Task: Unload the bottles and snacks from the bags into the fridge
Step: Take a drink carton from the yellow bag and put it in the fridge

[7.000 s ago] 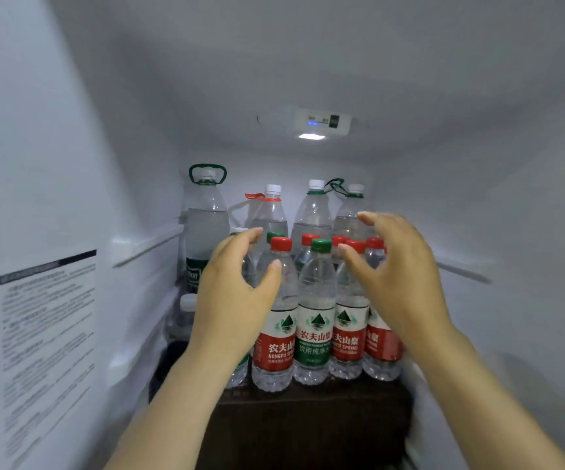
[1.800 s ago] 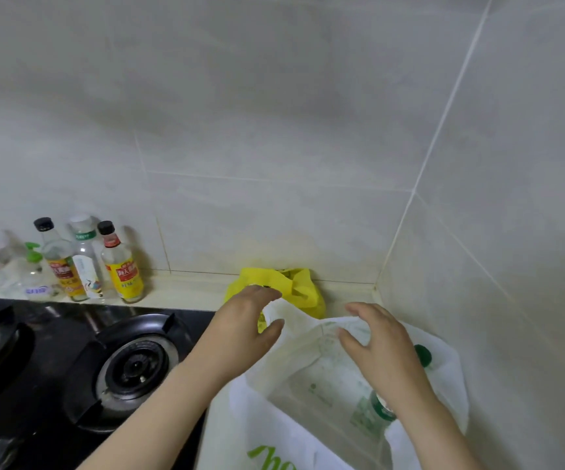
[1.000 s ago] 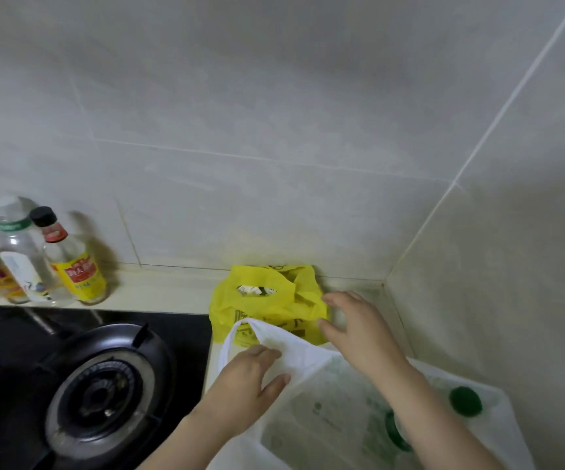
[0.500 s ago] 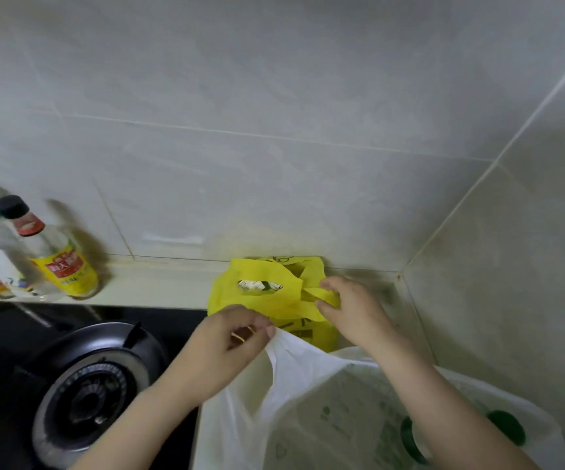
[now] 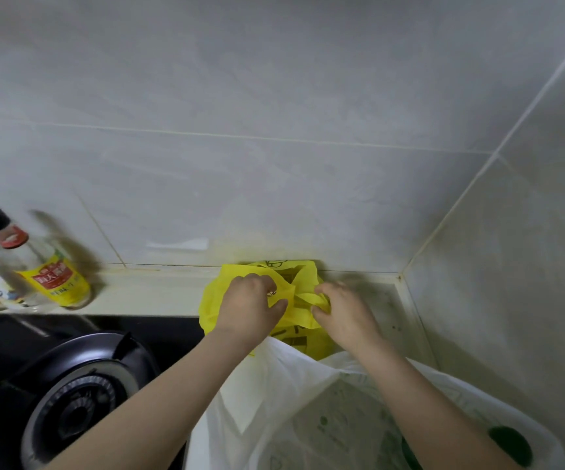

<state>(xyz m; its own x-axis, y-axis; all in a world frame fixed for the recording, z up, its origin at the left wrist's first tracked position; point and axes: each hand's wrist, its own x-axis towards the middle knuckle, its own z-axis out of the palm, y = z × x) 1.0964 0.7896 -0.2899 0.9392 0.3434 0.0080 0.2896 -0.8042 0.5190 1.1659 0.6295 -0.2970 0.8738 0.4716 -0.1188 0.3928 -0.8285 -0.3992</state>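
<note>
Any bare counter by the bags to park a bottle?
Two patches: the ledge between the sauce bottles and the yellow bag, behind the stove; a narrower strip between that bag and the right wall. Crowded in front: the white bag fills it; left hand and right hand grip the yellow bag.

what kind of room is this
Likely a home kitchen: a gas burner, sauce bottles against the tiled wall, and a counter where the left hand and right hand grip a yellow bag.

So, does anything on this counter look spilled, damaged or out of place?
Nothing stands out: no spill or tear shows. The yellow bag sits against the wall, the white bag before it, beside the burner.
</note>
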